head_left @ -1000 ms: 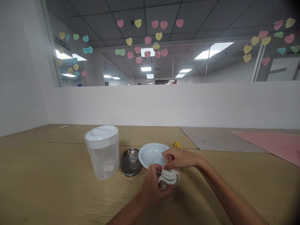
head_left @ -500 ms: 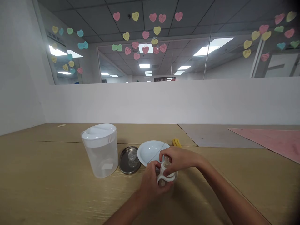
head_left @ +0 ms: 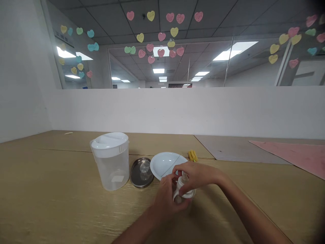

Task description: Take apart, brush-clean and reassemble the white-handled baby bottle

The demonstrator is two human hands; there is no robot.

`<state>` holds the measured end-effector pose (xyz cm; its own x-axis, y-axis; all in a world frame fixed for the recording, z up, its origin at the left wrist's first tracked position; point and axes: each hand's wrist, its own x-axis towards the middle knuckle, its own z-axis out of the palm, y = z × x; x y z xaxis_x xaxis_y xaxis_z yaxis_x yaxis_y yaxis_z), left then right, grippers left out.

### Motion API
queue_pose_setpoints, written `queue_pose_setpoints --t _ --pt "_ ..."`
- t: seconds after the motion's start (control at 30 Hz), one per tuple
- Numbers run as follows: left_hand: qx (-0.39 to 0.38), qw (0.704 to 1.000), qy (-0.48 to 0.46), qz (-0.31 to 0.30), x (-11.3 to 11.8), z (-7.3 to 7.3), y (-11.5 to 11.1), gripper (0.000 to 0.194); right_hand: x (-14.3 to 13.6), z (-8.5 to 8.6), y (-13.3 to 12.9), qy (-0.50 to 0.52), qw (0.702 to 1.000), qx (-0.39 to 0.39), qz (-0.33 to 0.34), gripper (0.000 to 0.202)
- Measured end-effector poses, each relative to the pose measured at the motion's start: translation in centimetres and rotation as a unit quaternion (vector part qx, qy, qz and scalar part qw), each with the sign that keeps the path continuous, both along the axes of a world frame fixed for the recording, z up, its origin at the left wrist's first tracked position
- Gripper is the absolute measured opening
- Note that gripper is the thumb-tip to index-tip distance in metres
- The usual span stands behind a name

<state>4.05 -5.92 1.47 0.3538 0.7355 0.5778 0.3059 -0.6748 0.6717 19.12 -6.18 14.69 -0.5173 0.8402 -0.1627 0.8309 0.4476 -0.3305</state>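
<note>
My left hand point(head_left: 166, 195) is wrapped round the side of a baby bottle point(head_left: 183, 185) with a white collar and white handles. From above and the right, my right hand point(head_left: 196, 174) grips the bottle's white collar, its fingers around the clear teat. The bottle stands near the front rim of a white oval plate point(head_left: 162, 164). Left of the plate lies a round metal dish point(head_left: 138, 178) holding a small clear dome-shaped piece point(head_left: 144, 166). The lower part of the bottle is mostly hidden by my left hand.
A translucent pitcher with a white lid point(head_left: 111, 166) stands on the brown table point(head_left: 63, 189) at the left. Yellow pieces point(head_left: 192, 156) lie behind the plate. A pink cloth point(head_left: 291, 154) is at the far right, and a white wall point(head_left: 152, 112) runs behind the table.
The whole view has shifted slightly, so the objects appear a little to the right. Both hands keep their hold on the bottle, with the fingers of my right hand slightly turned around the collar.
</note>
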Motion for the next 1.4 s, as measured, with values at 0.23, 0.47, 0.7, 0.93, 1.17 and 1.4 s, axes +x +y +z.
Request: queue_pose_setpoints --t 0.23,0.47,0.7,0.93,1.17,1.4 --pt "-0.021 1.000 0.018 0.001 0.0 0.3 -0.2 0.065 -0.5 -0.2 -0.3 -0.013 0.999 0.047 0.011 0.045" --pt "0.012 0.999 0.026 0.022 0.1 0.4 -0.4 0.059 -2.4 -1.9 0.1 -0.041 0.987 0.150 -0.035 0.024" --pt "0.059 0.997 0.030 0.030 -0.1 0.2 -0.3 0.058 -2.0 -0.9 0.2 -0.035 0.993 0.111 -0.018 0.020" --pt "0.067 0.997 0.034 0.025 -0.4 0.6 -0.1 0.063 1.1 -0.5 -0.3 0.057 0.998 0.006 0.020 0.045" --pt "0.052 0.998 -0.007 0.044 0.2 0.3 -0.6 0.060 0.3 -6.6 -1.4 0.244 0.936 0.205 -0.148 0.038" --pt "0.082 0.996 0.000 0.039 0.1 -0.1 -0.3 0.062 -0.5 -10.6 -1.9 0.296 0.862 0.387 -0.138 0.027"
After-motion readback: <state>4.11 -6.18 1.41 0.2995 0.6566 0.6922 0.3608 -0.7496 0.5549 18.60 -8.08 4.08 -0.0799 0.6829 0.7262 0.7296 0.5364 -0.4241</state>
